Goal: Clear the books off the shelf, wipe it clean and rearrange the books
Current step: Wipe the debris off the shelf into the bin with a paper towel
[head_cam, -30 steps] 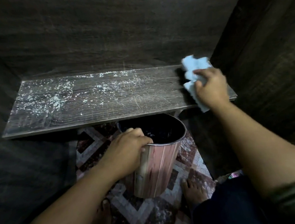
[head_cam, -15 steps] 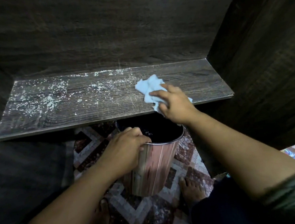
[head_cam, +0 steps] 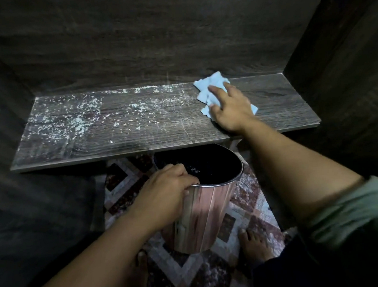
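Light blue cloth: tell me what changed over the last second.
The right hand swept the crumpled light blue cloth from the right rear corner of the dark wooden shelf to its front edge above the pink striped bin, then back to the rear. The left hand keeps gripping the bin's rim; white dust stays on the shelf's left.

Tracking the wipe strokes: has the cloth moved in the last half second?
Yes. The cloth went from the front edge of the shelf back to the rear wall.
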Demonstrator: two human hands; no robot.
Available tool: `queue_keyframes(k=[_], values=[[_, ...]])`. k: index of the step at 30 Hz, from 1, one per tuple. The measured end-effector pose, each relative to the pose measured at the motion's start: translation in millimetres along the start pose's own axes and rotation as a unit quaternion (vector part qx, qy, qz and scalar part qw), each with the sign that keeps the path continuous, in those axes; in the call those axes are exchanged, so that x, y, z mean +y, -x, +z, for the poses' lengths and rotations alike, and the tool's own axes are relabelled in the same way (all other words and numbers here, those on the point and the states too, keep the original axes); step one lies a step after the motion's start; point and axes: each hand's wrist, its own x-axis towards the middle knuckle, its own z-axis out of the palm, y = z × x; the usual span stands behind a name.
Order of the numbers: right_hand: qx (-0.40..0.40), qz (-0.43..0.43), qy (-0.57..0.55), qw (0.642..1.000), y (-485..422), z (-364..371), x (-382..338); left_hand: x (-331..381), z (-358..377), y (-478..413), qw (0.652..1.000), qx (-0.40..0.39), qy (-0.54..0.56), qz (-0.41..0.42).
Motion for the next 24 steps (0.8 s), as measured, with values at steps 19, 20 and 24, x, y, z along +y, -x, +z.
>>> queue_keyframes(k=[19, 20, 24], values=[[0.020, -0.098, -0.059, 0.993, 12.3, 10.0, -36.0, -2.2, 0.5, 0.1, 0.999, -0.019, -0.010, -0.038], [0.022, -0.106, -0.061, 0.992, 22.5, 10.6, -33.0, -1.8, -0.1, 0.3, 0.999, -0.018, -0.010, -0.037], [0.025, -0.097, -0.123, 0.987, 44.2, 3.1, -23.7, 2.6, -4.6, 1.6, 0.999, -0.020, -0.016, -0.036]])
